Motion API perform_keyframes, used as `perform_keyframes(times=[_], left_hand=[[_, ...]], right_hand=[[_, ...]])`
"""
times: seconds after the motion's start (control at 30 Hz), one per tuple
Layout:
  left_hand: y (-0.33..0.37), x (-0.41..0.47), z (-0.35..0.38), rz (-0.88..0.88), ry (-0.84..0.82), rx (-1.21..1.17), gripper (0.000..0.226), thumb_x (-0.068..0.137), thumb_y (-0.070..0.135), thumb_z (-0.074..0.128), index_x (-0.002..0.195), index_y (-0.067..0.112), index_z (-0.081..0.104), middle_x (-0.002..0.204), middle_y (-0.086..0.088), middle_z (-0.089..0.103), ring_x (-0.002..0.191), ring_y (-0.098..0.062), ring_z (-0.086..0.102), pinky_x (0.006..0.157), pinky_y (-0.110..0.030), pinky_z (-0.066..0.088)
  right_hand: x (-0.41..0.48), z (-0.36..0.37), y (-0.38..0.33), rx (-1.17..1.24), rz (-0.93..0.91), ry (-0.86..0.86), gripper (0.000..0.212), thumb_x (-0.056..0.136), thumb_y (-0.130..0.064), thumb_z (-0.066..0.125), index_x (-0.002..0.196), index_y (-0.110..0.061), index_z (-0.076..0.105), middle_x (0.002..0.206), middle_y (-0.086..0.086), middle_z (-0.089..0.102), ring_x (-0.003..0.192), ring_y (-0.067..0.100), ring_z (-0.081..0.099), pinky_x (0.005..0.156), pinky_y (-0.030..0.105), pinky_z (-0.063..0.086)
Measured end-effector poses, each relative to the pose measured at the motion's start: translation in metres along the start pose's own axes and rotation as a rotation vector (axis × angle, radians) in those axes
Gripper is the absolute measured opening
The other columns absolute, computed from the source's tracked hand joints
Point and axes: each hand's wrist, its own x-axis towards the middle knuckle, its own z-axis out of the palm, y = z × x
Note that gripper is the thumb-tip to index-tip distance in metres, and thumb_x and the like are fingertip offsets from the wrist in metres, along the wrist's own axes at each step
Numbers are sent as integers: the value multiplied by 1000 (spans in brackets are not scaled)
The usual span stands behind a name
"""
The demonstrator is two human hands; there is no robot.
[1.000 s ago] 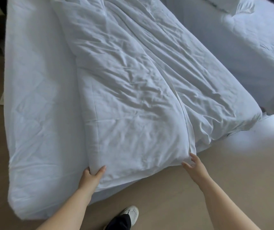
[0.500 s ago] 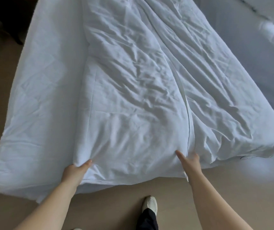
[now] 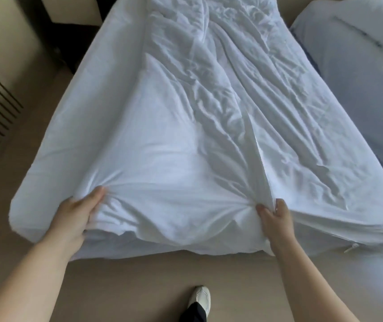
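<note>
- The bed (image 3: 53,159) in front of you carries the duvet (image 3: 185,135). The duvet lies rumpled along the bed's middle and right side, with its near edge bunched at the foot. A strip of sheet shows bare on your left.
- To spread it well, I judge you should pull both ends of that edge toward you evenly. Then draw them apart so the cloth opens over the bare strip.
- Your left hand (image 3: 76,212) grips a bunch of the edge, with the thumb on top and the fingers hidden beneath. Your right hand (image 3: 276,221) is curled tight into a gathered fold beside the long crease. Hold both level as you pull.
- Count: two beds, the second bed (image 3: 359,77) at your right; one duvet; two hands; one shoe (image 3: 202,298).
</note>
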Motion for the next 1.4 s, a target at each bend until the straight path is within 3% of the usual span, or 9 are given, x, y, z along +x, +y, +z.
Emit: perform_keyframes(times=[0.13,0.27,0.43,0.6,0.7,0.87,1.1,1.23,1.4], left_hand=[[-21,-48,-55,61,-12,87,23,87,14,58,66,9,66,58,-5,67,60,-19,67,59,-30,55],[-102,-86,-67,-177,89,313,29,87,13,60,63,-3,57,62,-8,50,60,-21,45,56,-27,32],[-175,-85,-56,-333,74,366,34,85,18,65,57,0,56,61,-11,51,60,-24,48,55,-30,32],[-184,-63,-59,-422,4,586,54,84,28,64,116,-14,50,94,-18,56,85,-28,50,69,-31,36],[-187,-53,-65,-405,-72,739,41,85,24,64,113,-3,53,110,-22,59,100,-34,56,75,-35,41],[-166,-27,-31,-161,30,833,65,86,22,61,141,3,31,144,-20,35,131,-35,35,105,-45,30],[-90,31,76,195,-32,1026,67,91,31,52,146,14,18,155,-6,14,142,-22,16,111,-37,20],[-76,66,128,43,-108,1225,76,88,50,46,148,25,6,156,-3,0,143,-22,2,110,-47,18],[-83,84,157,-116,-80,1299,81,85,62,41,148,23,8,155,-14,0,142,-31,1,108,-60,16]], right_hand=[[-54,-43,-6,25,-240,29,24,81,-18,59,70,-15,38,61,8,43,52,22,40,49,28,31],[-88,-36,65,-171,-107,-10,20,82,-23,57,78,-10,42,69,10,51,72,32,53,63,33,35],[-89,-20,120,-390,75,-46,20,90,-20,49,80,-15,33,70,12,51,82,34,50,65,32,36],[-77,-17,122,-623,162,-208,17,92,-25,46,94,-12,34,87,4,51,102,31,53,78,31,30],[-72,-19,130,-602,220,-283,28,88,-24,52,111,-12,40,109,7,56,108,29,52,88,34,38],[-40,-23,107,-380,109,-151,52,87,-22,60,133,-7,39,134,10,46,123,26,44,95,34,35],[77,17,29,-254,20,-188,53,87,-22,62,131,-3,41,132,17,48,122,28,46,94,28,36],[113,32,18,-349,72,-296,49,88,-30,59,129,-7,46,117,9,54,108,23,52,84,26,39],[129,1,34,-210,72,-90,25,90,-16,55,113,-8,61,89,-3,58,86,15,53,76,20,35]])
